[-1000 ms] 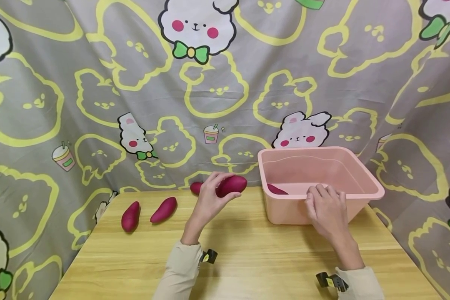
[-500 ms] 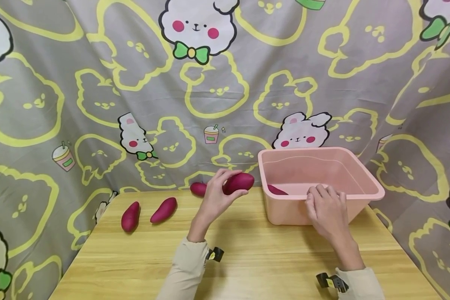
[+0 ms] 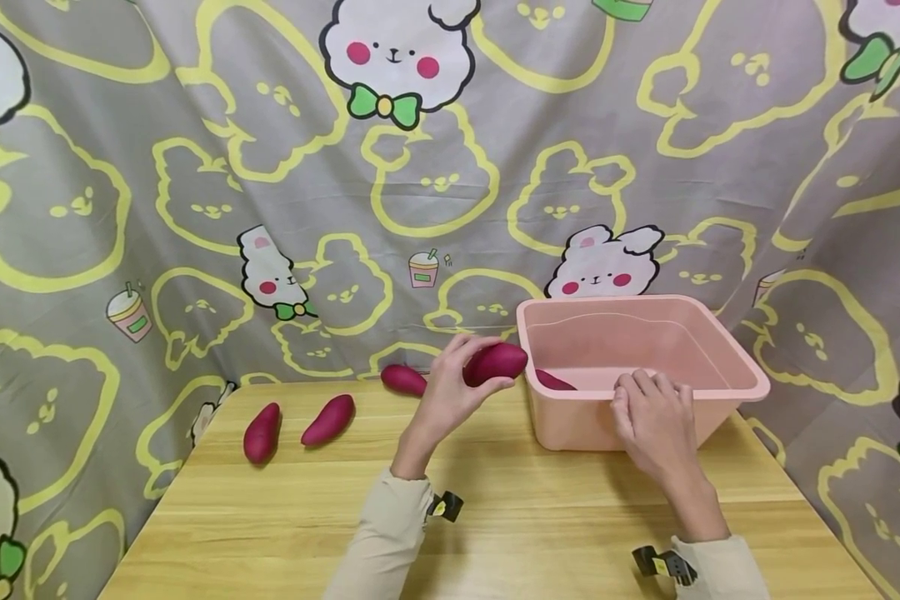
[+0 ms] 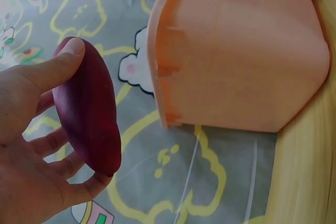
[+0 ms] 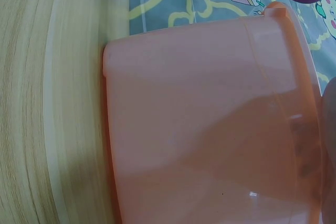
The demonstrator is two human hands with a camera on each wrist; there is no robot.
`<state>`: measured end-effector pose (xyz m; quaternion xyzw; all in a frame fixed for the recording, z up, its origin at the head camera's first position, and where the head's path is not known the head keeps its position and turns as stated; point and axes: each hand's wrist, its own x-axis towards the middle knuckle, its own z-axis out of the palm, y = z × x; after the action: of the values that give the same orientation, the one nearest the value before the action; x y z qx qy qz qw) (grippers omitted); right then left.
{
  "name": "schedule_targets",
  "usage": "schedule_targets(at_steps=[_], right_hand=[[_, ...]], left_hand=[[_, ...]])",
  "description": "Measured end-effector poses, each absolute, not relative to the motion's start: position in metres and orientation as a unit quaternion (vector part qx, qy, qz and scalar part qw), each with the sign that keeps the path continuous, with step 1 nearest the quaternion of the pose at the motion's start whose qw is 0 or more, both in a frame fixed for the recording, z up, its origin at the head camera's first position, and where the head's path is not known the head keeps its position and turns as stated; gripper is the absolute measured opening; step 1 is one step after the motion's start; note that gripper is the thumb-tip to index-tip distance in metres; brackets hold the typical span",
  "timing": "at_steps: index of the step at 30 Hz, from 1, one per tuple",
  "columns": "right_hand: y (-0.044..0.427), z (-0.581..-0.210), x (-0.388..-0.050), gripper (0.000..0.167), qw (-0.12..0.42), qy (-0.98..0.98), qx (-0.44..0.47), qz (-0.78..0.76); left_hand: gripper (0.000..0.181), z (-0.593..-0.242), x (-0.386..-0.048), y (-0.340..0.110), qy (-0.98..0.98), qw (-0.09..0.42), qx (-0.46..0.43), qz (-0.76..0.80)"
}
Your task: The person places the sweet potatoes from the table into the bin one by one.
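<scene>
My left hand (image 3: 446, 396) holds a dark purple-red sweet potato (image 3: 498, 363) above the table, by the left end of a pink plastic bin (image 3: 581, 423). In the left wrist view, thumb and fingers curl around the sweet potato (image 4: 86, 106), apart from the bin's wall (image 4: 236, 56). My right hand (image 3: 656, 425) grips the front rim of the bin, its fingers bent over the edge. Inside the bin, part of another sweet potato (image 3: 553, 381) shows at the left; the front wall hides the rest. Only a sliver of the right hand (image 5: 329, 150) enters the right wrist view.
Two sweet potatoes, one further left (image 3: 261, 433) and one nearer the middle (image 3: 327, 420), lie on the wooden table (image 3: 270, 525). A third sweet potato (image 3: 402, 379) lies at the back edge, partly behind the left hand. A patterned grey curtain (image 3: 450, 225) hangs behind the table.
Carrying the sweet potato, the left hand has moved right toward the bin, uncovering more of the sweet potato at the back edge. The right hand stays on the rim.
</scene>
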<state>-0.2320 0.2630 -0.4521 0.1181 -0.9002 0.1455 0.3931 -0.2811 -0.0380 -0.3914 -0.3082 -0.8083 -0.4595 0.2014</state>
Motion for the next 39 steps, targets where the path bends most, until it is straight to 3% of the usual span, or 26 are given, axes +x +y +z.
schedule_targets(at_steps=[39], right_hand=[[0.264, -0.453, -0.235, 0.025, 0.4, -0.897, 0.121, 0.146]], left_hand=[[0.054, -0.393, -0.287, 0.028, -0.783, 0.241, -0.343, -0.46]])
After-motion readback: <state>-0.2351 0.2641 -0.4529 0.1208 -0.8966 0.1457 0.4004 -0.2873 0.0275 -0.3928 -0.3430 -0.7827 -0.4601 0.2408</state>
